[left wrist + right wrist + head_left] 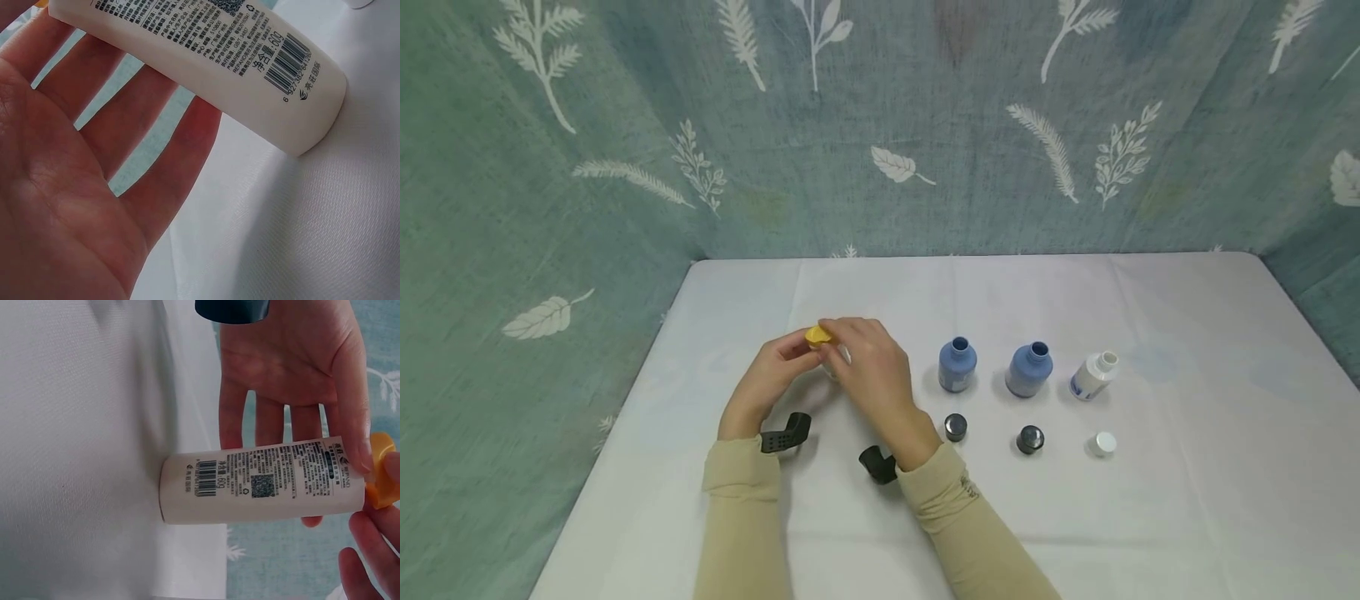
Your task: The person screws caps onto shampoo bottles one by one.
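Between the two hands is a white bottle (262, 481) with small dark print and a barcode, its base at the white cloth. The left hand (771, 379) holds it near the top, thumb in front and fingers spread behind. The right hand (876, 375) pinches the yellow cap (817, 336) at the bottle's mouth; its fingertips (375, 550) show at the edge of the right wrist view. Whether the cap sits on the neck or is lifted, I cannot tell. In the left wrist view the bottle (250, 75) leans across the left hand's fingers (181, 162).
Right of the hands stand two blue bottles (957, 367) and a small white bottle (1092, 377), all uncapped. Nearer lie two black caps (956, 427) and a white cap (1102, 444). A patterned curtain (880, 125) hangs behind the white table (1225, 500).
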{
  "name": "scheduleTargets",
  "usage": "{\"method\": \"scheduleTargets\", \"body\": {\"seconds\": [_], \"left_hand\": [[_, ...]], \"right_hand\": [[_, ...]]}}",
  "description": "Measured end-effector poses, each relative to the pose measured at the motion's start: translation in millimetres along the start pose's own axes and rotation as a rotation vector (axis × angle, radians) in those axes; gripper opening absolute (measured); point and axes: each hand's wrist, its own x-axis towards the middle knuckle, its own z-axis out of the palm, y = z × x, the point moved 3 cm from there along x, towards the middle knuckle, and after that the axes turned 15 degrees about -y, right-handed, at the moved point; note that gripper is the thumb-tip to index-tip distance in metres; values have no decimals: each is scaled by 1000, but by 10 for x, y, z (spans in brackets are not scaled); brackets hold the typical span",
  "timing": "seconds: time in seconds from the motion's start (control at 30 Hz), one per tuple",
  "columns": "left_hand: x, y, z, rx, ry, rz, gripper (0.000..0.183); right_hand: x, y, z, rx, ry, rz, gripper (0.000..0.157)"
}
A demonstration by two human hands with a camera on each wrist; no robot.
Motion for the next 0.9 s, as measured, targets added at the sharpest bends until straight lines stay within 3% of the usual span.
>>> {"method": "scheduleTargets", "body": {"seconds": [0.2,0.53,0.9], "left_hand": [[-43,13,27,-8,-5,-14,43],[71,-179,-55,0,2,8,41],[86,-215,-45,-30,-4,9,41]], "right_hand": [[-23,-8,31,-20,1,12,28],[18,0,-6,-24,20,-3,24],[10,-20,-24,27,2,-24,26]]}}
